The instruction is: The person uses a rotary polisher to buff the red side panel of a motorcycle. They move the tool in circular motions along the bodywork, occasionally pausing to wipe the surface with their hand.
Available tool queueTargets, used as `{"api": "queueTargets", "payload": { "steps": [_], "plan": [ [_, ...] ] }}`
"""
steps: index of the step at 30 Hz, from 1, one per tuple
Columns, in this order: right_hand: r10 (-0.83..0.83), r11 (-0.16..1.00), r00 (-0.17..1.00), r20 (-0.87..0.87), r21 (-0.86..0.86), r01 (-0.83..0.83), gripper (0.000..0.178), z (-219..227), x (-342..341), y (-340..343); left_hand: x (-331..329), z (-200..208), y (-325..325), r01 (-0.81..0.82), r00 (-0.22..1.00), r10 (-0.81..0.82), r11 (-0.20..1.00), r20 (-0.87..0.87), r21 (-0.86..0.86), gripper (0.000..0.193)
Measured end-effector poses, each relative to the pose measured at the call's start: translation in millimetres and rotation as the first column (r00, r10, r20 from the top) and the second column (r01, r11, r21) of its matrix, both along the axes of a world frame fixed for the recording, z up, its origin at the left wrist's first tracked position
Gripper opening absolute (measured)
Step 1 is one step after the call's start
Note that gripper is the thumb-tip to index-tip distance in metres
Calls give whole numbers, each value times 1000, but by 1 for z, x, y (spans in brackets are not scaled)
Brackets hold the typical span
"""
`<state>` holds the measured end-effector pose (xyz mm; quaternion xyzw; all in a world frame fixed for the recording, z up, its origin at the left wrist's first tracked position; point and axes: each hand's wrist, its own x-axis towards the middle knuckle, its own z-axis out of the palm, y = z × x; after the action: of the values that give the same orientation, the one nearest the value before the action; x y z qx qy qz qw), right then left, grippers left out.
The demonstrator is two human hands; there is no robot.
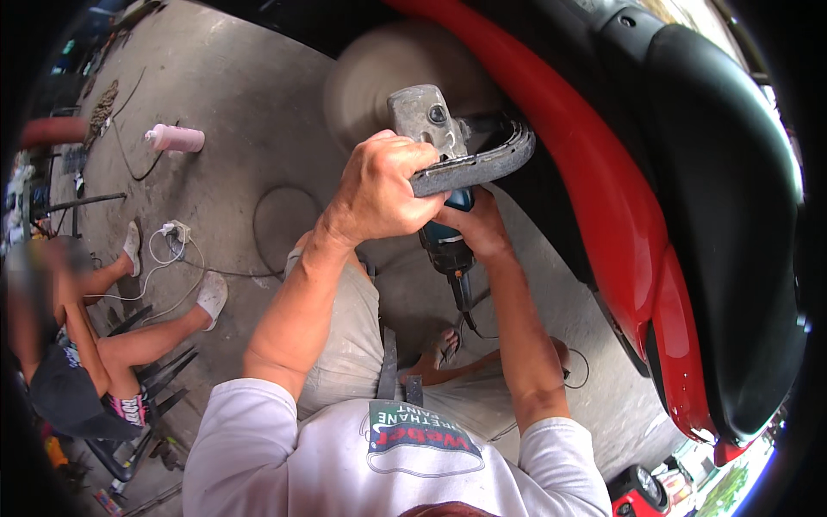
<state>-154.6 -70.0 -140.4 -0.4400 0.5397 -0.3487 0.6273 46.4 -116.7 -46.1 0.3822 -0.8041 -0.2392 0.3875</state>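
Observation:
A power polisher (pixel 424 116) is held up in front of me, its grey metal head facing away. My left hand (pixel 383 188) is closed around the curved black loop handle (pixel 482 165). My right hand (pixel 481 226) grips the blue and black body behind the head, its fingers partly hidden by the tool. At the front, the round pale polishing pad (pixel 366 82) is blurred as if spinning. The pad lies alongside the red body panel (pixel 594 146) of what looks like a motorcycle; whether they touch, I cannot tell. A black seat (pixel 724 215) sits beyond the panel.
A pink bottle (pixel 177 139) stands on the concrete floor to the left. A power cord (pixel 258 220) loops from a white socket block (pixel 175 231) toward me. At the far left another person (pixel 95 370) sits on a chair, legs stretched toward the cords.

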Motion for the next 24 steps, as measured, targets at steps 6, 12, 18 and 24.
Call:
{"api": "queueTargets", "payload": {
  "steps": [6,12,18,24],
  "plan": [
    [33,999,998,-50,16,-32,72,48,25,-42,34,6,-26,-79,984,79,997,-161,7,16],
    [176,984,931,-320,34,-175,73,91,40,-72,66,21,-37,-130,964,151,986,-219,107,16],
    [233,972,923,-307,51,-229,76,111,43,-84,70,38,-44,-153,955,168,985,-245,80,19],
    [287,949,824,-489,28,-314,84,130,43,-106,76,36,-45,-199,922,206,978,-329,54,17]
  ]
}}
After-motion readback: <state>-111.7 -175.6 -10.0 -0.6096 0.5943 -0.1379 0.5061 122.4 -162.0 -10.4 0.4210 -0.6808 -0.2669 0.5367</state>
